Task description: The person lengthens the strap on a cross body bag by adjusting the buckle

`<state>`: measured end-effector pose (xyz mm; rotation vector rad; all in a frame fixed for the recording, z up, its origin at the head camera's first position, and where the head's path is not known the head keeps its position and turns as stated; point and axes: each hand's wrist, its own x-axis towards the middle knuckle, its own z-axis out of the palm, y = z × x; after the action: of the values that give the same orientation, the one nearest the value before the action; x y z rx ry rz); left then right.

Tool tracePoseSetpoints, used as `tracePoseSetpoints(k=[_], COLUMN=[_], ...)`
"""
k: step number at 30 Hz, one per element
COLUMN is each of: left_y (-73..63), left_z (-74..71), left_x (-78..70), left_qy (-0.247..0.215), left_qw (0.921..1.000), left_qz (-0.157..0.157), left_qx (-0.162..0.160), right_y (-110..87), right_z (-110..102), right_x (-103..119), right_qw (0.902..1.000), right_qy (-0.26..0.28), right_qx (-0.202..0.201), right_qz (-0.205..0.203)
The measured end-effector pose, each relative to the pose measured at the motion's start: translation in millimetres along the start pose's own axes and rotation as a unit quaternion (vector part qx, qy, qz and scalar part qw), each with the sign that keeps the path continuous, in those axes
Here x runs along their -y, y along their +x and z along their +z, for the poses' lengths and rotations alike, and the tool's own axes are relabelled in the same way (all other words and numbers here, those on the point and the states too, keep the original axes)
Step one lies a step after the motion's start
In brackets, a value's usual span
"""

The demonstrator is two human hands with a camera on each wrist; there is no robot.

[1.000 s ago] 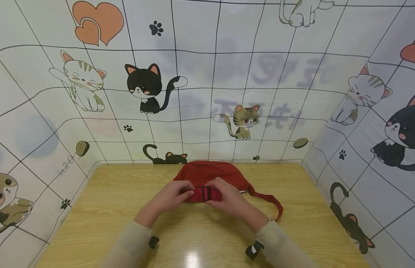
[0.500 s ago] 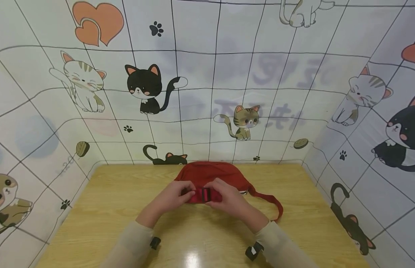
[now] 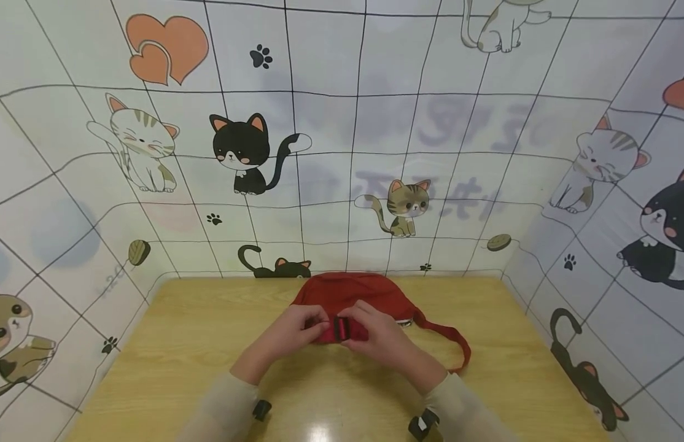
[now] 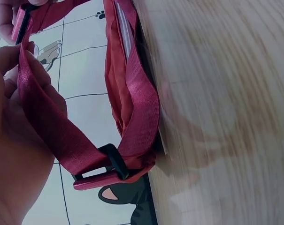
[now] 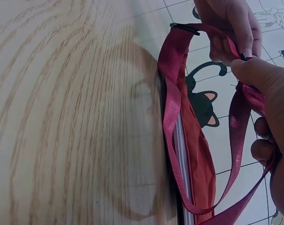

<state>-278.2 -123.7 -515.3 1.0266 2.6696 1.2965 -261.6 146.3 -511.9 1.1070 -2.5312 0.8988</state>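
A red waist bag (image 3: 355,291) lies at the back of the table. In front of it, both hands hold its crimson webbing strap up off the tabletop. My left hand (image 3: 292,326) pinches the strap (image 4: 55,133) between thumb and fingers, just left of a black slide buckle (image 3: 341,329). On the buckle's other side my right hand (image 3: 379,336) grips the webbing, thumb pressed close to the buckle in the right wrist view. Left of these, a second black buckle (image 4: 114,161) hangs where the strap loops back toward the bag.
The strap's loose part (image 3: 452,339) curves rightward over the wooden table (image 3: 209,350). A pale zipper (image 5: 181,159) runs along the bag's lower side. Cat-patterned sheeting (image 3: 342,135) stands behind and at both sides. A black wrist device (image 3: 423,423) sits by each sleeve.
The head view has tilted up a little, so the scene sits slightly lower. Both hands keep the same hold on the strap beside the buckle.
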Motion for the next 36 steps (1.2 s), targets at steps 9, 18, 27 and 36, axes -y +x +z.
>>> tracePoseSetpoints(k=[9, 18, 27, 36], left_y=[3.9, -7.0, -7.9, -1.1], left_z=[-0.1, -7.1, -7.8, -3.2], left_x=[-5.5, -0.2, 1.0, -5.2], left_qy=[-0.006, 0.034, 0.026, 0.023], left_qw=[0.9998, 0.9990, 0.9993, 0.9995], left_qz=[0.015, -0.025, -0.016, 0.001], left_qx=[0.008, 0.014, 0.022, 0.021], right_y=[2.8, -0.2, -1.3, 0.4], right_z=[1, -1, -3, -2], right_x=[3, -1, -1, 0], right_qw=[0.9998, 1.0000, 0.9999, 0.9999], right_qy=[-0.009, -0.006, 0.005, 0.014], right_qx=[-0.007, -0.008, -0.006, -0.002], right_qz=[-0.014, -0.001, 0.009, 0.008])
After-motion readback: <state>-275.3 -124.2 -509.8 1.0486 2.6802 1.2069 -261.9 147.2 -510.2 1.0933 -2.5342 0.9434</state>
